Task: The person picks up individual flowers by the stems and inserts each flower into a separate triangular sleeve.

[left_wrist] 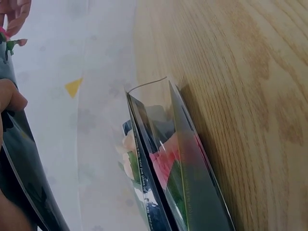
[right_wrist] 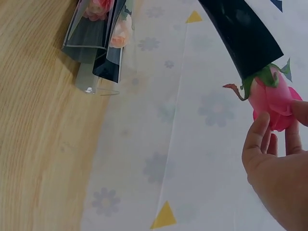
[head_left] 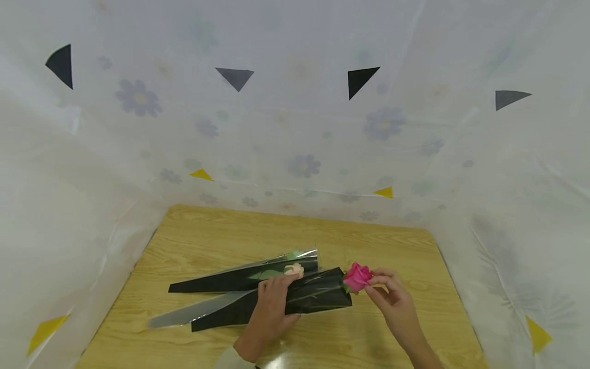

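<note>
A black flower sleeve (head_left: 318, 298) with a clear side is held by my left hand (head_left: 272, 307), its fingers over the top and thumb along the near side. From the wide right end pokes a bright pink rose (head_left: 357, 277). My right hand (head_left: 398, 310) pinches that rose by its petals. In the right wrist view the rose's green sepals (right_wrist: 264, 77) touch the sleeve's mouth, and its stem is hidden inside. Behind lies another black-and-clear sleeve (head_left: 221, 281) with a peach flower (head_left: 294, 270); the left wrist view also shows a coral-pink flower (left_wrist: 166, 159) in wrapping.
Everything lies on a wood-grain table (head_left: 221, 230). A whitish sheet (head_left: 276, 138) printed with flowers surrounds it on the back and sides, with black, grey and yellow triangles on it. A greyish clear strip (head_left: 198, 310) sticks out left of the held sleeve.
</note>
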Available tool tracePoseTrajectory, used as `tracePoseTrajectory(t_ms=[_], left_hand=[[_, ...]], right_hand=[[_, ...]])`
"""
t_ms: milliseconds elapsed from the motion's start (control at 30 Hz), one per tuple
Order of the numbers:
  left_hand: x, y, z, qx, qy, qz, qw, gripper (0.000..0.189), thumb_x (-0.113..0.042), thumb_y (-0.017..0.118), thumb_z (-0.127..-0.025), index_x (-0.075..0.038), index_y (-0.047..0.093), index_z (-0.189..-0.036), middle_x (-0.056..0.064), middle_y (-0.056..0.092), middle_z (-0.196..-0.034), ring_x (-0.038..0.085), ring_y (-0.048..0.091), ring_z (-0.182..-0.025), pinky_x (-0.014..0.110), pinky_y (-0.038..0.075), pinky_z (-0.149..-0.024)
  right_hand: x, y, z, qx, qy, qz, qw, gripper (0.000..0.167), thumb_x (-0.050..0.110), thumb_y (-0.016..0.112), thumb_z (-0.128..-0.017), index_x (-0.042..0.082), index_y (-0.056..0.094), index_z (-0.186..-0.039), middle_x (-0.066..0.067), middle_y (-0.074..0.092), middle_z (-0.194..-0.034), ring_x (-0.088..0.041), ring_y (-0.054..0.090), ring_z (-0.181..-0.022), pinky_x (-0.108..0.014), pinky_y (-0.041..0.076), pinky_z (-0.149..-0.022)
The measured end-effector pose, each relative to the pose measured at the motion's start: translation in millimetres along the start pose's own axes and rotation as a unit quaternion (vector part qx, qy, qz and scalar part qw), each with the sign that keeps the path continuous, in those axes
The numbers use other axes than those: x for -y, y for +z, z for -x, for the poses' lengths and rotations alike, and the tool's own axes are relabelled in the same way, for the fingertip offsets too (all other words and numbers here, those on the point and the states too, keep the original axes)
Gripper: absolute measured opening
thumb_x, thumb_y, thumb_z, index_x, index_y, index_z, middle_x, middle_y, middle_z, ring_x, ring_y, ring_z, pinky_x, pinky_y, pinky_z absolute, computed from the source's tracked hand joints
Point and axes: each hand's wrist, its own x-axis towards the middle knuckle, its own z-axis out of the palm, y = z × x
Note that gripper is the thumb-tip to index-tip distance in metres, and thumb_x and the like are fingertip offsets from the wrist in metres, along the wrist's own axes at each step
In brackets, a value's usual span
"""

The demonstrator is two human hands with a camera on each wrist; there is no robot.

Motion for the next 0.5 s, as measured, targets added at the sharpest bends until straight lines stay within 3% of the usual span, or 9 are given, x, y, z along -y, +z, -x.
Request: tracePoseTrajectory(t_ms=[200,500], left_hand=[[-0.5,0.8,-1.4,0.012,-0.001,-0.007,0.9999,0.092,-0.025,0.085,-0.061,-0.022,0.033,-0.138,-0.005,0.04,-0.129,0.015,0.04,-0.109,0.04,0.028,-0.086],[-0.7,1.3,-1.6,-0.002,0.014,-0.01,0.9998,0.09,-0.024,0.082,-0.062,-0.02,0.034,-0.138,-0.005,0.041,-0.129,0.016,0.041,-0.109,0.04,0.028,-0.084]], right_hand=[[-2.3,4.2,-0.9,0.033,-0.055,-0.017,0.9978,0.018,-0.014,0.054,-0.085,-0.008,0.06,-0.1,-0.025,0.047,-0.112,-0.023,0.052,-0.105,-0.027,0.047,-0.085],[-0.2,8.7,0.0,0.052,-0.062,0.034,0.9962,0.027,-0.018,0.055,-0.082,-0.004,0.063,-0.105,-0.021,0.057,-0.107,-0.021,0.057,-0.101,-0.025,0.046,-0.085]])
